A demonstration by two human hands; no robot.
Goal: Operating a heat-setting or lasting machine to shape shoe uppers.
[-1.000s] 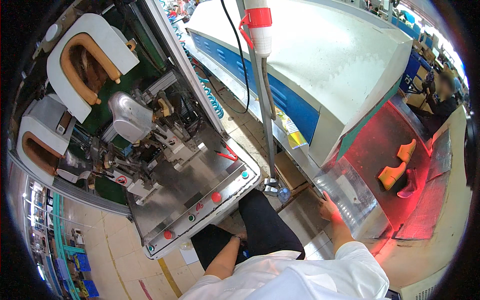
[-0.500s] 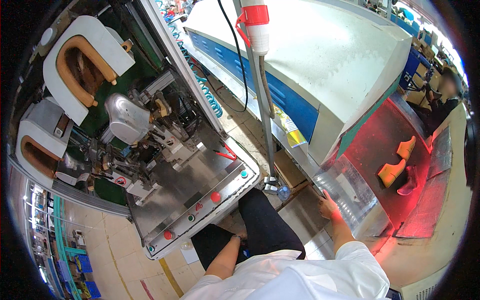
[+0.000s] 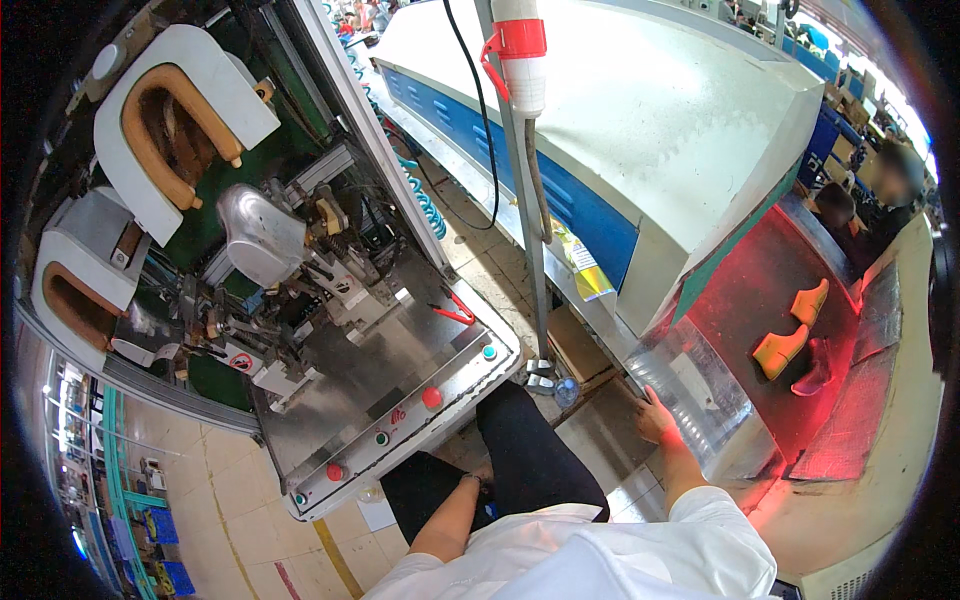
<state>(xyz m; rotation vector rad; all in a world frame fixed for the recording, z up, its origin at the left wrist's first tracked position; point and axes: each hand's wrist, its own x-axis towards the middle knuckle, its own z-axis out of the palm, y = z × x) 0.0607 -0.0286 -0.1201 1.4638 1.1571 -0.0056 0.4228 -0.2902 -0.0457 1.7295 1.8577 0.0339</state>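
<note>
My right hand (image 3: 655, 418) rests at the left edge of a shiny metal plate (image 3: 708, 396), one finger stretched along it and the others partly hidden. Beyond the plate, under red light, a dark bed (image 3: 735, 290) carries two orange-lit ankle-high shoe pieces (image 3: 780, 352) and a darker red one (image 3: 813, 368). My left hand (image 3: 482, 474) lies low between my dark-trousered thighs; its fingers are mostly hidden. In front of me to the left stands a machine with a rounded metal form (image 3: 262, 237) and white, U-shaped padded blocks (image 3: 180, 130).
Red and green buttons (image 3: 431, 397) line the machine's front edge, with a red-handled tool (image 3: 459, 309) on its top. A grey post (image 3: 531, 250) with a red-white plug (image 3: 517, 55) stands between it and the white-and-blue housing (image 3: 600, 215). Other people (image 3: 893, 180) are at the far right.
My hands have stayed in nearly the same places. The view has shifted slightly. At the far right, a dark-haired head now shows beside the end of the red-lit bed.
</note>
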